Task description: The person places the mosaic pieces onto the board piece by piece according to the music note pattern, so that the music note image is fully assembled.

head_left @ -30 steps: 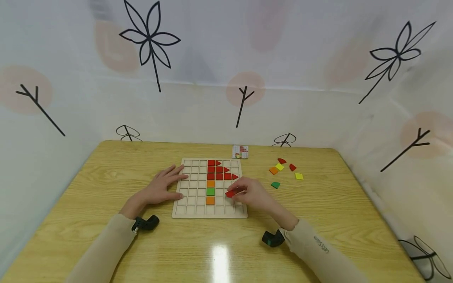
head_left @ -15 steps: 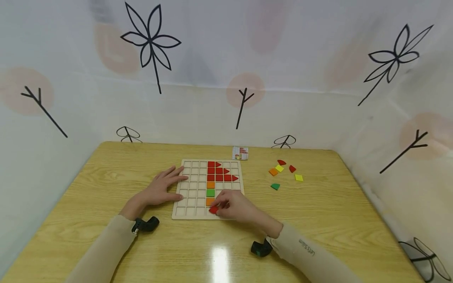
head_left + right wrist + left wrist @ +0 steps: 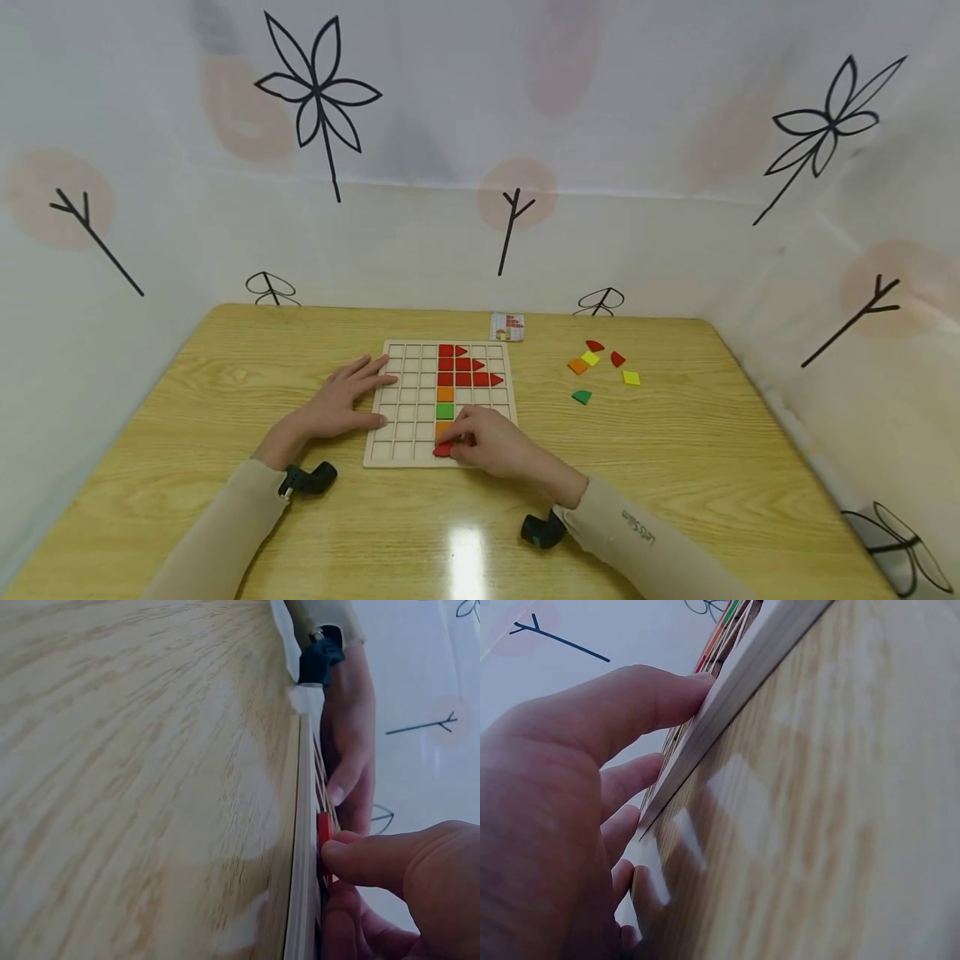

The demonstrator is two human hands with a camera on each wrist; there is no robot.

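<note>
At bottom center of the head view, bare counter (image 3: pixel 375 533) shows a glare strip, with beige sleeves (image 3: pixel 217 525) at either side and black wrist devices (image 3: pixel 315 477) above. Right hand (image 3: pixel 487 442), right of lower center: grip together, thumb and finger pinching a red piece (image 3: pixel 442 451) over the nearest row of the wooden grid board (image 3: pixel 401 466); whether it is seated cannot be told. Left hand (image 3: pixel 341 402), left of center: grip apart, fingers spread, thumb and fingertips touching the board's left edge. Beyond the red piece, one column bears a partly covered orange square (image 3: pixel 443 427), a green square (image 3: pixel 445 411) and another orange square. Farther up, three rows of red squares (image 3: pixel 446 379) each end in a red triangle (image 3: pixel 496 380) pointing right. Right of center lie a green quarter-round piece (image 3: pixel 582 397), two yellow squares (image 3: pixel 632 378), an orange piece (image 3: pixel 577 367) and two red quarter-round pieces (image 3: pixel 617 359). A pattern card (image 3: pixel 507 327) lies just beyond the board. Farthest, across the upper frame, hangs white cloth (image 3: pixel 420 242) with plant drawings.
</note>
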